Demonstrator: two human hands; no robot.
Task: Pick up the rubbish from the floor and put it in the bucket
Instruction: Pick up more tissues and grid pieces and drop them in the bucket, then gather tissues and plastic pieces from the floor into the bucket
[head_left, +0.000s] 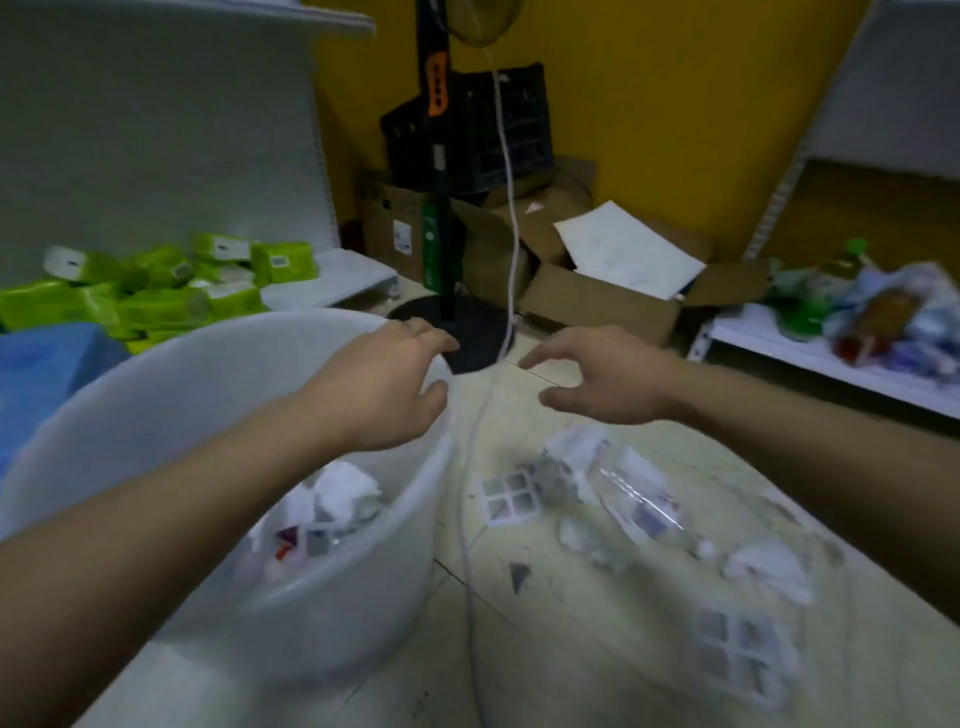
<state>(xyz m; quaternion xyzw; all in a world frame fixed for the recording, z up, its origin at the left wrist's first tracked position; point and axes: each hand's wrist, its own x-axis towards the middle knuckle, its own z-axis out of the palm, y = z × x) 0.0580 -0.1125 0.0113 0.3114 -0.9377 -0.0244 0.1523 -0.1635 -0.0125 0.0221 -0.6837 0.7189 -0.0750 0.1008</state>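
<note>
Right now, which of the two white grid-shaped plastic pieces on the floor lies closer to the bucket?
The upper grid piece, just right of the bucket beside the white cord. The other grid piece lies farther right.

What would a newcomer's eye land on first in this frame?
Two bare arms reach forward: the left hand over the far rim of a big white bucket holding rubbish, the right hand open and empty above the floor. Below the right hand, scattered litter lies on the pale tiles. Bright green packs are piled at the left, behind the bucket.
</note>
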